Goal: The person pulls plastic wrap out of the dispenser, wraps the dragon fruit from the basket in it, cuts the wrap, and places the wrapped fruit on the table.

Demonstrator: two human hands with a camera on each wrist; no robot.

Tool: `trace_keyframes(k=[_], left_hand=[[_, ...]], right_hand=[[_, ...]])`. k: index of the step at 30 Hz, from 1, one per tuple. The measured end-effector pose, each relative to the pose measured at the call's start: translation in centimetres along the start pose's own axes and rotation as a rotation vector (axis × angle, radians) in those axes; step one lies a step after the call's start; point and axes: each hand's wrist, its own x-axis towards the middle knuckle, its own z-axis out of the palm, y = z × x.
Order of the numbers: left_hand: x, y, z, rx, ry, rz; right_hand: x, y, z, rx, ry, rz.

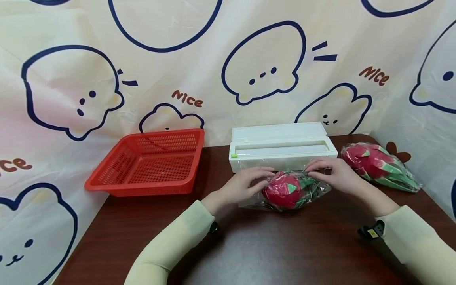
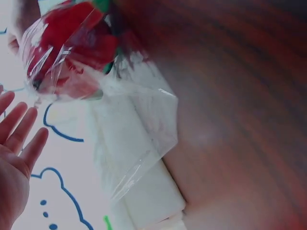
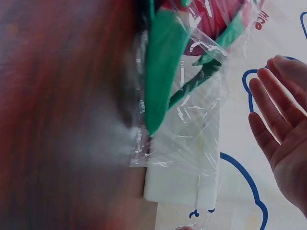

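Observation:
A dragon fruit (image 1: 283, 192), red with green leaves, lies loosely covered in clear plastic film (image 2: 144, 120) on the table. At its left, my left hand (image 1: 242, 184) reaches over the film, fingertips close by the red end; the left wrist view shows its fingers spread and nearly straight. My right hand (image 1: 331, 174) is on the leafy side, with fingertips right at the film's upper edge in the head view. In the right wrist view its fingers (image 3: 283, 105) are extended beside the film. Right behind the fruit stands a long white box (image 1: 281, 161), its lid raised, with a green tab (image 1: 234, 156).
A red plastic basket (image 1: 156, 190) stands at the back left of the dark wooden table (image 1: 270, 245). Another film-wrapped dragon fruit (image 1: 374, 160) lies at the back right, beyond my right forearm. A printed cloth (image 1: 171, 71) hangs behind the table and along its sides.

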Motion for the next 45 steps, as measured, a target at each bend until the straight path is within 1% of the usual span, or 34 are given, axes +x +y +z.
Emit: trace_keyframes(k=[3, 6, 9, 11, 16, 20, 24, 27, 30, 33, 38, 42, 45], left_hand=[[-0.6, 0.2, 0.2, 0.037, -0.058, 0.004], [-0.9, 0.2, 0.6, 0.056, -0.099, -0.006], [-0.8, 0.1, 1.0, 0.052, -0.11, -0.016], [-0.7, -0.1, 1.2, 0.036, -0.106, -0.025], [-0.5, -0.8, 1.2, -0.049, -0.081, -0.058], [-0.3, -1.6, 1.0, -0.132, -0.086, -0.11], [0.0, -2.3, 0.8, -0.252, -0.102, -0.176], [0.1, -2.7, 0.6, -0.332, -0.108, -0.219], [0.1, -3.1, 0.6, -0.39, -0.112, -0.253], [0.2, -3.3, 0.6, -0.424, -0.114, -0.272], [0.4, -3.7, 0.7, -0.441, -0.115, -0.263], [0.6, -3.9, 0.5, -0.439, -0.12, -0.276], [0.8, -3.9, 0.0, -0.386, -0.122, -0.3]], right_hand=[[-0.7, 0.1, 0.4, 0.008, -0.035, -0.025], [-1.2, 0.1, 0.9, 0.027, -0.082, -0.001], [-1.4, 0.1, 1.4, 0.051, -0.131, 0.03], [-1.5, 0.2, 1.7, 0.063, -0.155, 0.032], [-1.7, 0.4, 2.0, 0.086, -0.185, 0.027], [-1.4, 0.5, 2.2, 0.065, -0.189, 0.022], [-0.8, 0.5, 2.5, 0.032, -0.196, 0.027], [-0.2, 0.5, 2.8, 0.022, -0.209, 0.046], [0.5, 0.6, 3.0, 0.02, -0.226, 0.052], [1.0, 0.7, 3.1, 0.031, -0.248, 0.045], [1.4, 0.8, 3.3, 0.019, -0.271, 0.036], [1.8, 1.0, 3.5, 0.015, -0.272, 0.042], [2.4, 1.1, 3.5, 0.028, -0.272, 0.042]])
